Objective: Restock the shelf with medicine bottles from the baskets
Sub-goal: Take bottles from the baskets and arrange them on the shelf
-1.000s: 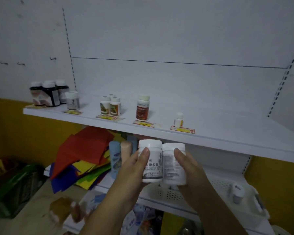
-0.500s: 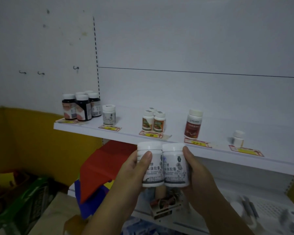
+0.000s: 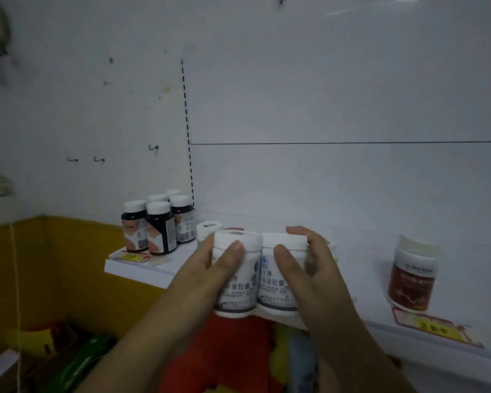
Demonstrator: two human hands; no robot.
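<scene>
Two white medicine bottles with dark printed labels are held side by side at the front edge of the white shelf [image 3: 136, 269]. My left hand [image 3: 201, 276] grips the left white bottle [image 3: 237, 282], thumb across its front. My right hand [image 3: 315, 273] grips the right white bottle [image 3: 272, 285], fingers over its cap. Whether their bases rest on the shelf edge I cannot tell. Another white bottle [image 3: 207, 229] stands just behind them, mostly hidden.
Several dark bottles with white caps [image 3: 159, 225] stand at the shelf's left end. A red-labelled bottle [image 3: 413, 276] stands to the right above a yellow price tag [image 3: 434, 327]. Below the shelf lie red and yellow items [image 3: 233, 353] and a green object [image 3: 80, 361].
Both hands have carried the two white bottles up from below the shelf to its front edge, near the lone white bottle. The view has closed in and shifted left.
</scene>
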